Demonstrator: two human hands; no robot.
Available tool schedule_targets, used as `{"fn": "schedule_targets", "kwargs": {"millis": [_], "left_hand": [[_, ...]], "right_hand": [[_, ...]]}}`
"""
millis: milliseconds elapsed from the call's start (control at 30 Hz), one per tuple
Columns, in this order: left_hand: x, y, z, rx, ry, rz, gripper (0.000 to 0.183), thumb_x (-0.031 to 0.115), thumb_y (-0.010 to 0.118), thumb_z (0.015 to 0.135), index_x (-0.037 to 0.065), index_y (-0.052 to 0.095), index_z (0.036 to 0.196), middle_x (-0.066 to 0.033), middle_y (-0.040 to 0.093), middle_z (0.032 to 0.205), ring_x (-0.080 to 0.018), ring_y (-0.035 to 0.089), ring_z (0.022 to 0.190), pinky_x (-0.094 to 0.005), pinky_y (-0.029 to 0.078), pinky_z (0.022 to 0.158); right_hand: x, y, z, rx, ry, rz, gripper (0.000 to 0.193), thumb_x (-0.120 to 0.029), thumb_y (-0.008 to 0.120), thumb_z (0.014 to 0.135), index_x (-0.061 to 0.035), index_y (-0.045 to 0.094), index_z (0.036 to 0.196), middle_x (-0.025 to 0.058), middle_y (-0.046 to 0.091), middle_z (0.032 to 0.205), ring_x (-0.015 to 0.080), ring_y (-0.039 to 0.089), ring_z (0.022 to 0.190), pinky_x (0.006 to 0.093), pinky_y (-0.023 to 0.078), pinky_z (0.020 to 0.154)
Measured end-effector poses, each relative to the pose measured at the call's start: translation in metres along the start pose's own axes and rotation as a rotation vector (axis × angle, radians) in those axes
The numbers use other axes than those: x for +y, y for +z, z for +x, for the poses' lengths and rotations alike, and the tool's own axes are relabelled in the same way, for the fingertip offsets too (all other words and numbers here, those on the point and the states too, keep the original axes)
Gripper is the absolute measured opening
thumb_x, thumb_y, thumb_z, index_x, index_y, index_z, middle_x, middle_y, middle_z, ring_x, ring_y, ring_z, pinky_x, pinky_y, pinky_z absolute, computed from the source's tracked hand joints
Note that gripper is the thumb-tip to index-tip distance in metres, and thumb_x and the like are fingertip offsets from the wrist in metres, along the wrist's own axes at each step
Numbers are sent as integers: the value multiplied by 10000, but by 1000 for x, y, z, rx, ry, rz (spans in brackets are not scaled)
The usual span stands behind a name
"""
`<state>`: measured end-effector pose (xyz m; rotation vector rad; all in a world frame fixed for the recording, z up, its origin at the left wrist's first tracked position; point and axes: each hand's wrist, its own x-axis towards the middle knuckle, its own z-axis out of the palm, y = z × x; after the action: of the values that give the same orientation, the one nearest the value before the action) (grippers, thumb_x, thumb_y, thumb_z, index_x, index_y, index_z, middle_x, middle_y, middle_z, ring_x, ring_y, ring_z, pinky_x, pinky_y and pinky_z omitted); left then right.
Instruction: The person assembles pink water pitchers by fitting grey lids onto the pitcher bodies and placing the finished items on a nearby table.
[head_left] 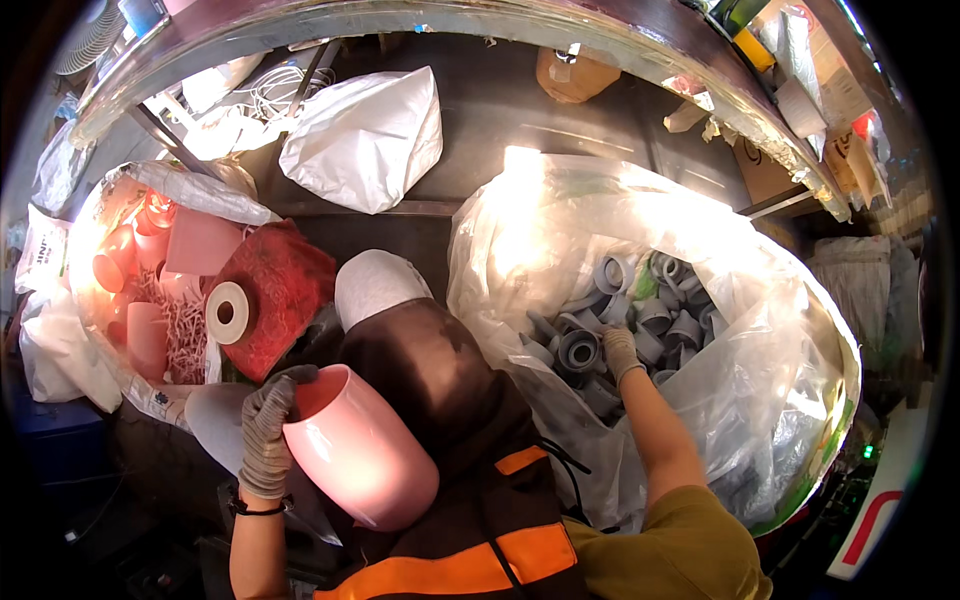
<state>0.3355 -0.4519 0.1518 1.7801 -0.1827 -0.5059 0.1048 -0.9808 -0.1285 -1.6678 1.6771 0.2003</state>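
My left hand (268, 440), in a grey knit glove, is closed on the rim of a glossy pink plastic tumbler-shaped vessel (375, 455). The vessel lies tilted over my lap, its open mouth toward the upper left. At the right, my gloved right hand (622, 352) reaches down into a clear plastic liner bag (760, 400) among many grey plastic fittings (655, 318). Its fingertips are partly hidden there, beside a round grey fitting (579, 352) with a ringed opening. Whether the fingers grip a piece cannot be made out.
At the left a white sack (105, 350) holds pink plastic pieces (150, 335). Between it and my knee sits a red film-wrapped roll (280, 290) with a pale core. A white bag (370, 135) lies under the workbench edge (420, 62) ahead.
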Motion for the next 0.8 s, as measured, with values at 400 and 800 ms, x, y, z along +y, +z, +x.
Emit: {"fn": "schedule_targets", "kwargs": {"millis": [400, 800], "left_hand": [[-36, -11, -11, -53, 29, -424, 265, 133, 496, 946, -37, 627, 1103, -128, 636, 1157, -187, 592, 1076, -308, 447, 966], [5, -11, 14, -216, 63, -554, 489, 301, 501, 1020, -8, 444, 1395, -96, 591, 1213, -177, 594, 1075, -339, 439, 1011]], "right_hand": [[-93, -27, -146, 81, -580, -595, 847, -332, 802, 710, -73, 406, 1413, 255, 534, 1281, 415, 539, 1167, 460, 467, 973], [-282, -9, -408, -498, -1559, -162, 787, -363, 825, 726, -9, 497, 1347, 236, 611, 1084, 384, 596, 1033, 452, 483, 899]]}}
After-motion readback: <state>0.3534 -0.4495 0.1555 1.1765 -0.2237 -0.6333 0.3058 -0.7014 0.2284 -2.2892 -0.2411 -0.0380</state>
